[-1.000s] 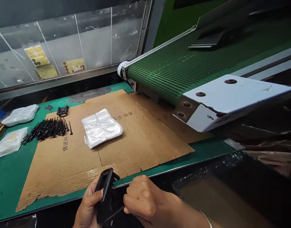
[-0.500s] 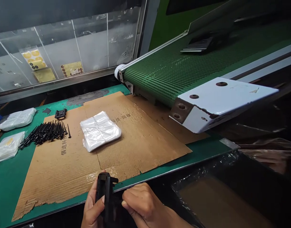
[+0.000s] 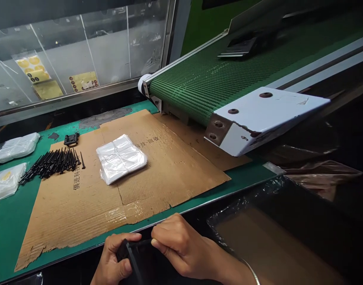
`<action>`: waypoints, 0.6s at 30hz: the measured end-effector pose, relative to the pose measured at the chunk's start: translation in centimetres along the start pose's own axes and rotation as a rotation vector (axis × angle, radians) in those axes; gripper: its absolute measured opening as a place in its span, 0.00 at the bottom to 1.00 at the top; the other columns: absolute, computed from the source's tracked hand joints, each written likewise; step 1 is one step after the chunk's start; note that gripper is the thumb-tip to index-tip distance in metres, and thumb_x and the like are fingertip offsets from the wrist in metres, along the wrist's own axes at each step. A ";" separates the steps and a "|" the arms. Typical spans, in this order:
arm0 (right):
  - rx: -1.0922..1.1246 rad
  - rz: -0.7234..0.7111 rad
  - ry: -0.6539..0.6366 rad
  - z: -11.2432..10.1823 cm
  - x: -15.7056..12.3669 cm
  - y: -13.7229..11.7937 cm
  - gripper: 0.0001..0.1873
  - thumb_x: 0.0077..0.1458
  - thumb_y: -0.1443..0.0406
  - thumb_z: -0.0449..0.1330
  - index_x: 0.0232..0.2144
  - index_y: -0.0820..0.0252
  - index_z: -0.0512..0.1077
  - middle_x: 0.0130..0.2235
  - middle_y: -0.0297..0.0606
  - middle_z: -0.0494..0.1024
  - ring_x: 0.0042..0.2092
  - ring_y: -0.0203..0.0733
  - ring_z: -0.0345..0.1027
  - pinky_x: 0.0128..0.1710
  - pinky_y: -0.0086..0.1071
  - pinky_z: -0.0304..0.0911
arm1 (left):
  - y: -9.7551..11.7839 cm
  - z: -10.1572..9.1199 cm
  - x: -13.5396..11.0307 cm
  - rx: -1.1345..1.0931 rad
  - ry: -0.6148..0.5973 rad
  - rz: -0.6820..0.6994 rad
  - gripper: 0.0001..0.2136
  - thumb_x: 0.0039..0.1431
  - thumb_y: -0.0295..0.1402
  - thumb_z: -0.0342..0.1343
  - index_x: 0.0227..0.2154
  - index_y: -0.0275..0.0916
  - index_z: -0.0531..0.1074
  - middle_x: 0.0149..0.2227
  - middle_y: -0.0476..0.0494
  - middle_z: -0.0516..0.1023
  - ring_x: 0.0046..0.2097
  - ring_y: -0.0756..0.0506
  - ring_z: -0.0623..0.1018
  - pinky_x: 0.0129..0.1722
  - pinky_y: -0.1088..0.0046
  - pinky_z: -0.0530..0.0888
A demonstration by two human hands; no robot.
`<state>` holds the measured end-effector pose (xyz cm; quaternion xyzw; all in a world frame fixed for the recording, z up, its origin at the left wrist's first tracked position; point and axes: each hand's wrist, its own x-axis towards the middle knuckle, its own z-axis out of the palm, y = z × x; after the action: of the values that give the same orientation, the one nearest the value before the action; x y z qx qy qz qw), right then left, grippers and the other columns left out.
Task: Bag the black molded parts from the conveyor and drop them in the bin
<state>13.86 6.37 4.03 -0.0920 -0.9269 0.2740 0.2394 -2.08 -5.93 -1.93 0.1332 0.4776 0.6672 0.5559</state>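
At the bottom centre, my left hand (image 3: pixel 112 255) grips a black plastic part (image 3: pixel 134 261), fingers over its top and thumb on its near side. The part is tilted, and its lower end is cut off by the picture's edge. Close on its right, my right hand (image 3: pixel 180 243) is closed in a pinch at the level of the part's top. Whatever lies between those fingertips is too dark to make out. Both hands are in front of the table's near edge.
A cardboard sheet (image 3: pixel 89 213) covers much of the green table (image 3: pixel 3 233). On it lie a tied stack of clear plastic bags (image 3: pixel 121 158), a heap of black pins (image 3: pixel 55 163) and a small black frame (image 3: pixel 71 139). A green conveyor belt (image 3: pixel 193 87) slopes down from the right.
The black part has tilted and sunk lower, and my left fingers have moved over its top. My right hand has come up closer to it. The whole view has shifted slightly.
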 end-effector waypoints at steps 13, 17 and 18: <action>-0.084 -0.148 -0.032 0.6 -0.9 -0.6 0.21 0.62 0.65 0.36 0.17 0.57 0.54 0.15 0.28 0.58 0.18 0.33 0.49 0.19 0.30 0.45 | 0.6 -0.4 0.5 0.197 -0.086 0.123 0.18 0.28 0.38 0.70 0.28 0.40 0.78 0.21 0.46 0.71 0.28 0.45 0.70 0.31 0.71 0.67; 0.030 -0.211 -0.113 0.7 -1.9 -0.7 0.25 0.64 0.61 0.32 0.17 0.57 0.55 0.15 0.28 0.59 0.17 0.32 0.50 0.19 0.29 0.47 | 1.3 -0.5 0.8 0.256 -0.086 0.148 0.20 0.31 0.43 0.68 0.30 0.39 0.79 0.21 0.45 0.72 0.26 0.46 0.69 0.30 0.72 0.67; 0.079 -0.181 -0.092 0.7 -2.0 -0.7 0.27 0.64 0.61 0.31 0.18 0.57 0.57 0.15 0.29 0.61 0.18 0.32 0.52 0.20 0.28 0.49 | 1.6 -0.4 0.8 0.312 -0.074 0.194 0.20 0.31 0.43 0.68 0.30 0.38 0.79 0.23 0.44 0.74 0.27 0.46 0.70 0.32 0.72 0.67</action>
<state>15.22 4.82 3.09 0.0142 -0.9298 0.2917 0.2239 -3.64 -5.27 -1.12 0.2879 0.5393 0.6301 0.4787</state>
